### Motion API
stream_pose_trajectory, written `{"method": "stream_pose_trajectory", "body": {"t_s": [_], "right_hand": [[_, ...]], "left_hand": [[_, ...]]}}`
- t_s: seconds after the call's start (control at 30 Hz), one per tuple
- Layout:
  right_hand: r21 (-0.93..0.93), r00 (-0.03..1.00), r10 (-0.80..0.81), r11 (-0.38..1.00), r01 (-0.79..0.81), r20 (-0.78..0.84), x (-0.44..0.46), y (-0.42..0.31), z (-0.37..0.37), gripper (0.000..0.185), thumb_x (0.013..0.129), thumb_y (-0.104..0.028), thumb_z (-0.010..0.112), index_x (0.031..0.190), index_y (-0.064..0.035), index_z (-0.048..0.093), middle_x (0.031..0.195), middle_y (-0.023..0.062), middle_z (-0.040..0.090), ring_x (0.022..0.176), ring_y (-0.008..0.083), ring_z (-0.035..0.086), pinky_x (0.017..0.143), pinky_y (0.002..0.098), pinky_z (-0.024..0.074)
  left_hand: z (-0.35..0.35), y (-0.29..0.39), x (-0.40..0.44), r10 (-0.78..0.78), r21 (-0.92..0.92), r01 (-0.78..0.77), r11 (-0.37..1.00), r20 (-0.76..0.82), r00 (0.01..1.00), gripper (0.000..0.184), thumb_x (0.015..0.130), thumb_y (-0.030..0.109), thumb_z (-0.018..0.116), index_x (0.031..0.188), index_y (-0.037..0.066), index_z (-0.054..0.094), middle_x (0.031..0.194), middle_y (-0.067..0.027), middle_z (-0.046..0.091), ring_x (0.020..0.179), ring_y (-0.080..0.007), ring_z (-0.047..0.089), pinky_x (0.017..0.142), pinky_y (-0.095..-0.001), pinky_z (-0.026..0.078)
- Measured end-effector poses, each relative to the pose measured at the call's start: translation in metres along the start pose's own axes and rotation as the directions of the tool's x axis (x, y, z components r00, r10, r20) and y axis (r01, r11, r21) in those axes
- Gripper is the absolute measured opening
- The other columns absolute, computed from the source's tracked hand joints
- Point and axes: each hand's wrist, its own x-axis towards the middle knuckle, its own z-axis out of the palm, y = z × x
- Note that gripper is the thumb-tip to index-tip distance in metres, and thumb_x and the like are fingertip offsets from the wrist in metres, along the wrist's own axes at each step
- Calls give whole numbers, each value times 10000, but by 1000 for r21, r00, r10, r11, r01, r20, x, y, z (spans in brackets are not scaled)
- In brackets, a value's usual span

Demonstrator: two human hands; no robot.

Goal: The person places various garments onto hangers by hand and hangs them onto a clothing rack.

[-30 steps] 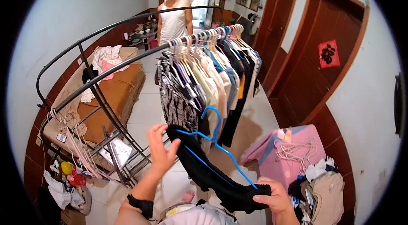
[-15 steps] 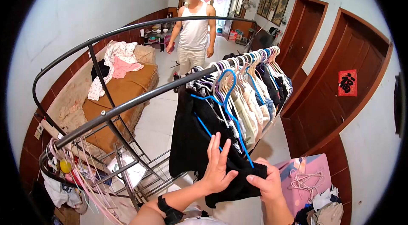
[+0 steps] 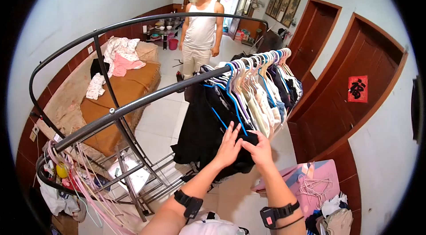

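Observation:
A black garment (image 3: 195, 128) hangs on a blue hanger (image 3: 234, 97), whose hook is at the metal rail (image 3: 151, 97), at the near end of a row of hung clothes (image 3: 262, 106). My left hand (image 3: 228, 147) lies against the garment's front with its fingers stretched out. Just to the right, my right hand (image 3: 258, 147) pinches the garment near the hanger's lower right end. The thumbs of both hands are close together. More hangers (image 3: 82, 164) hang at the rail's left end.
A person (image 3: 199, 31) stands behind the rail. A sofa (image 3: 111, 124) with clothes on it is at the left. At the lower right, loose hangers (image 3: 316, 187) lie on a pink box (image 3: 330, 173) beside piled clothes (image 3: 339, 221). Metal bars stand below the rail.
The blue hanger with the black garment has moved up to the rail beside the other clothes. My right hand has moved up and left, close to my left hand.

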Motion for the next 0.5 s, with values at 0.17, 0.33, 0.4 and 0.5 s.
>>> {"method": "stream_pose_trajectory", "body": {"t_s": [0.17, 0.33, 0.4, 0.5], "right_hand": [[-438, 973, -224, 881, 179, -52, -1, 8, -22, 404, 743, -126, 777, 1107, -23, 636, 952, 84, 614, 856, 154, 597, 775, 300, 494], [-372, 980, -181, 917, 140, -77, -46, 2, -54, 378, 776, -63, 739, 1132, -23, 618, 959, 41, 580, 784, 95, 542, 702, 239, 478], [-345, 993, -88, 937, 54, -83, -72, 9, -74, 373, 797, -49, 724, 1149, -15, 605, 983, 28, 569, 771, 72, 533, 687, 213, 470], [-316, 1000, 5, 949, -9, -15, -120, 24, -111, 361, 814, -69, 723, 1148, -7, 603, 956, 14, 581, 751, 66, 529, 687, 212, 471]], "left_hand": [[5, -2, -6, 39, 125, -35, 992, -33, 999, 632, 955, 274, 540, 1507, 100, 286, 1574, -233, 156, 1420, -448, 210, 1151, -465, 222], [5, 19, -27, 34, 253, -20, 967, -51, 998, 732, 895, 207, 614, 1511, 58, 247, 1580, -227, 144, 1430, -462, 163, 1157, -482, 193], [8, 29, -36, 48, 335, -23, 942, -67, 997, 758, 860, 155, 638, 1497, 18, 250, 1556, -275, 159, 1397, -469, 222, 1139, -490, 220], [3, 64, -39, 193, 341, -144, 929, -115, 974, 731, 828, 76, 626, 1470, -14, 287, 1380, -298, 354, 1186, -428, 414, 1034, -474, 338]]}}
